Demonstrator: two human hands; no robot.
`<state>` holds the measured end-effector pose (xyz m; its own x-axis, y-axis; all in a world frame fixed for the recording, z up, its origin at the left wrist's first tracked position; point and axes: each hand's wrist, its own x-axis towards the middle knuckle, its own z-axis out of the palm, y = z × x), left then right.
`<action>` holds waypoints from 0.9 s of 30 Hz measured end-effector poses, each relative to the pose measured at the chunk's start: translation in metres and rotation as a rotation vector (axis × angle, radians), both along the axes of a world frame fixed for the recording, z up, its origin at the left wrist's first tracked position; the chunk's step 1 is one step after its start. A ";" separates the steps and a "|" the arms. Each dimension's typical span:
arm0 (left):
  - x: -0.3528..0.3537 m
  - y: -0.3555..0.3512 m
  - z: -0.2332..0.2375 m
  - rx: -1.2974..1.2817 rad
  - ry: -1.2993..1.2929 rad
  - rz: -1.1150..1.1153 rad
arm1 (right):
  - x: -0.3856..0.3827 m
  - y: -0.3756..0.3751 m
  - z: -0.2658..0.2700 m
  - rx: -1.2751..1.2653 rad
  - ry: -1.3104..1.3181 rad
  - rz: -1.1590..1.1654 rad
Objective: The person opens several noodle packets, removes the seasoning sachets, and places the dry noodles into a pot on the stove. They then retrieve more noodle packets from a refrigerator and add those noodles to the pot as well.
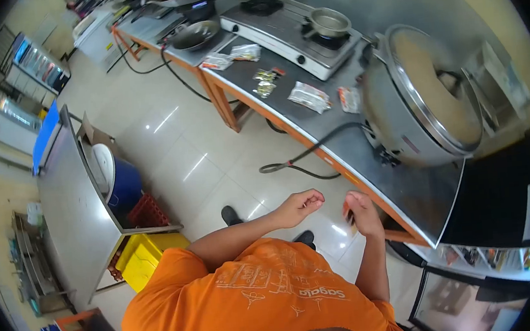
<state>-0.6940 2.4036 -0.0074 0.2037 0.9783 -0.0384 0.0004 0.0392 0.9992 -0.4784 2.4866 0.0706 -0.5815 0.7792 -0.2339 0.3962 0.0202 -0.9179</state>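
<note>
My left hand (305,207) is held in front of my orange shirt, above the tiled floor. Its fingers are loosely curled, and nothing shows in them. Close beside it, near the counter's front edge, my right hand (363,212) has its fingers bent inward. A small reddish and dark patch shows at those fingers, too blurred to name. On the counter (400,198) beyond my hands lie a white printed packet (309,97), another packet (349,99) and some small yellowish sachets (264,83). A large metal cooker (399,109) with a round lid stands to the right.
A two-burner gas stove (294,33) carries a small pot (330,22). Farther left sits a wok (194,36). A hose (290,163) loops off the counter's edge. To my left are a steel table (76,207), a blue drum (124,181) and a yellow crate (144,258).
</note>
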 end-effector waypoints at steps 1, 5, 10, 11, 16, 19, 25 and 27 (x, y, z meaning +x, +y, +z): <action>-0.021 0.000 0.000 -0.001 -0.018 0.040 | -0.026 0.003 0.009 -0.030 -0.015 0.020; -0.134 -0.017 0.001 -0.021 -0.092 0.204 | -0.135 0.012 0.008 -0.233 0.105 0.182; -0.256 -0.036 0.001 -0.088 -0.132 0.296 | -0.286 0.006 -0.002 0.017 0.091 0.259; -0.273 -0.038 0.002 -0.098 -0.155 0.290 | -0.311 0.006 -0.007 0.157 0.048 0.266; -0.329 -0.020 0.009 -0.101 -0.403 0.160 | -0.366 0.025 -0.011 0.021 0.088 0.243; -0.342 0.006 0.005 -0.086 -0.379 0.088 | -0.385 0.043 -0.019 0.149 0.041 0.187; -0.365 0.077 -0.002 -0.061 -0.364 0.119 | -0.421 0.120 -0.008 0.048 0.025 0.218; -0.388 0.098 0.010 -0.099 -0.321 0.185 | -0.441 0.149 -0.004 -0.067 0.044 0.238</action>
